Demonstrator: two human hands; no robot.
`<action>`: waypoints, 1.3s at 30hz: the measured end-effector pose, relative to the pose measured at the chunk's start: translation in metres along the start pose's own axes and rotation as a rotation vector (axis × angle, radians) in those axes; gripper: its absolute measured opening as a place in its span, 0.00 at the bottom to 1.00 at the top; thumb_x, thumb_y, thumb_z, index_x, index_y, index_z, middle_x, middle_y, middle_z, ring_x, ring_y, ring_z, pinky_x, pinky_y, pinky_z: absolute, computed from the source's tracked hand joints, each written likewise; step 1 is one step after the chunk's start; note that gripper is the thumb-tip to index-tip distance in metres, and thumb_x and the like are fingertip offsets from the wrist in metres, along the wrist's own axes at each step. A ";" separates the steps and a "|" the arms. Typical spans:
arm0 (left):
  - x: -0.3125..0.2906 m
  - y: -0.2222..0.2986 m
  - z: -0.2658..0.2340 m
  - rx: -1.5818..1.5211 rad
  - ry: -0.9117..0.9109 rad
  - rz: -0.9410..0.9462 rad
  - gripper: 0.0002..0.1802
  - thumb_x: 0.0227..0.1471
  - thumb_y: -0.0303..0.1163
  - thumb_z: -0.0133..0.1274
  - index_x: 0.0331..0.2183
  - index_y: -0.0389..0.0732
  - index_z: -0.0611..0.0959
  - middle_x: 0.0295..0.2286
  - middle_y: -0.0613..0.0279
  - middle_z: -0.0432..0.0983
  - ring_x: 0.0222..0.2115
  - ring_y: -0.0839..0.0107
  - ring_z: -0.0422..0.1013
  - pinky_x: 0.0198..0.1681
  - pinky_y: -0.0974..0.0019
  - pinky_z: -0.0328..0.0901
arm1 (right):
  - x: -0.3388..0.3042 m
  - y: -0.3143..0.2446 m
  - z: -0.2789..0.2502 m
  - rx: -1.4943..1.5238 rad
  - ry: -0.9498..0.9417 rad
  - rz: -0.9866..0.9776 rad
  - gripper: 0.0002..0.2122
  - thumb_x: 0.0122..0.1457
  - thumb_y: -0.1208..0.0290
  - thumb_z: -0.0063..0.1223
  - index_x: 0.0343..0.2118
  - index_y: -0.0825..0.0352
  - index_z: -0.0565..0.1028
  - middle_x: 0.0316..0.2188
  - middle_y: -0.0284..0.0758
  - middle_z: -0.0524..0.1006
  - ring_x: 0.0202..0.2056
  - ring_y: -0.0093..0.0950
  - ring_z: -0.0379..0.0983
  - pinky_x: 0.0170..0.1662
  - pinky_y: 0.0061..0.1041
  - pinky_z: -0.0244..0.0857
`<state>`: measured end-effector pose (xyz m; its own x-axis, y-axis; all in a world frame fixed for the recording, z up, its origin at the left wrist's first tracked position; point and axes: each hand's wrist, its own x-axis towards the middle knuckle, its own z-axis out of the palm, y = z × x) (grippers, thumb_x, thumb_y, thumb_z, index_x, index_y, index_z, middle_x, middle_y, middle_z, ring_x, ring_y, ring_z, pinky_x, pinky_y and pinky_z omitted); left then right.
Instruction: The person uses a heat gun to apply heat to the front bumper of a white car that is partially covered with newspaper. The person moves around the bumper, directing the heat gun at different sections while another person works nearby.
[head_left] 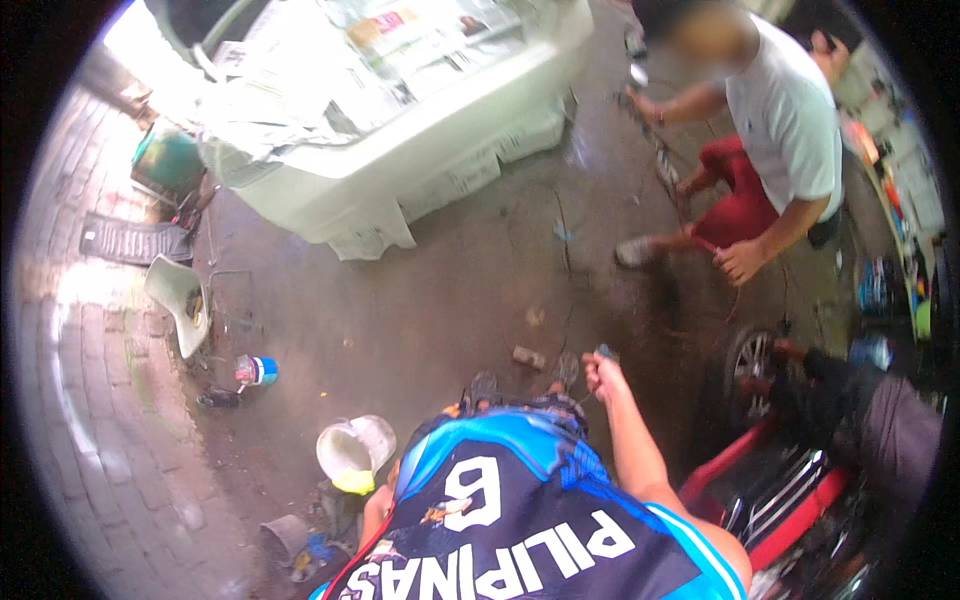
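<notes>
White bucket (376,436) sits left of a small block (528,356); hands (602,376): right curled closed, left I cannot tell.

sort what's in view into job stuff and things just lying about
Likely in the job:
small blurred bluish object at the right fingers, grip unclear
white plastic bucket by the left forearm
bright yellow item at its rim

Apparently just lying about:
black ridged rectangular panel
white curved chair-like shell
blue-and-white cylindrical container
</notes>
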<state>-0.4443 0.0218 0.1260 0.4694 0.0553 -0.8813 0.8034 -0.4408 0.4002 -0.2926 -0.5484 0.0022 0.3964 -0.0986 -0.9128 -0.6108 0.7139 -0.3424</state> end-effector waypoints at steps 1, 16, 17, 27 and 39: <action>0.009 -0.005 -0.011 0.020 -0.033 -0.015 0.16 0.50 0.31 0.54 0.42 0.39 0.78 0.29 0.56 0.76 0.27 0.69 0.72 0.29 0.62 0.65 | -0.019 0.005 -0.002 0.000 0.007 -0.045 0.14 0.67 0.60 0.38 0.37 0.66 0.72 0.15 0.24 0.66 0.11 0.14 0.55 0.12 0.15 0.44; 0.155 0.090 -0.069 0.555 0.115 0.218 0.29 0.44 0.26 0.59 0.50 0.39 0.72 0.30 0.58 0.77 0.20 0.67 0.73 0.22 0.62 0.69 | -0.249 -0.013 0.021 -0.251 -0.188 -0.615 0.12 0.64 0.66 0.46 0.40 0.69 0.76 0.15 0.22 0.65 0.12 0.10 0.53 0.14 0.12 0.43; 0.149 0.102 -0.059 0.511 0.255 0.283 0.29 0.43 0.28 0.61 0.49 0.37 0.72 0.29 0.57 0.77 0.20 0.67 0.73 0.22 0.62 0.69 | -0.249 -0.029 0.032 -0.272 -0.207 -0.631 0.12 0.64 0.66 0.46 0.40 0.69 0.76 0.15 0.22 0.65 0.13 0.10 0.53 0.15 0.12 0.44; 0.075 0.161 0.048 0.043 0.222 0.180 0.11 0.45 0.26 0.59 0.29 0.36 0.72 0.16 0.65 0.69 0.11 0.74 0.66 0.12 0.68 0.61 | -0.254 -0.216 0.090 -0.137 -0.282 -1.066 0.13 0.63 0.64 0.49 0.41 0.69 0.76 0.16 0.22 0.66 0.13 0.10 0.54 0.14 0.11 0.43; 0.204 0.325 0.021 0.017 -0.019 -0.178 0.09 0.45 0.28 0.50 0.27 0.30 0.78 0.16 0.54 0.71 0.13 0.61 0.69 0.15 0.59 0.67 | -0.128 -0.465 0.153 0.270 0.295 -1.420 0.12 0.65 0.68 0.45 0.42 0.72 0.74 0.17 0.26 0.67 0.13 0.11 0.56 0.13 0.12 0.43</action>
<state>-0.0952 -0.1295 0.0711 0.3133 0.1167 -0.9425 0.8666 -0.4410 0.2335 0.0455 -0.7619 0.3120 0.3693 -0.9213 0.1222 0.3186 0.0020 -0.9479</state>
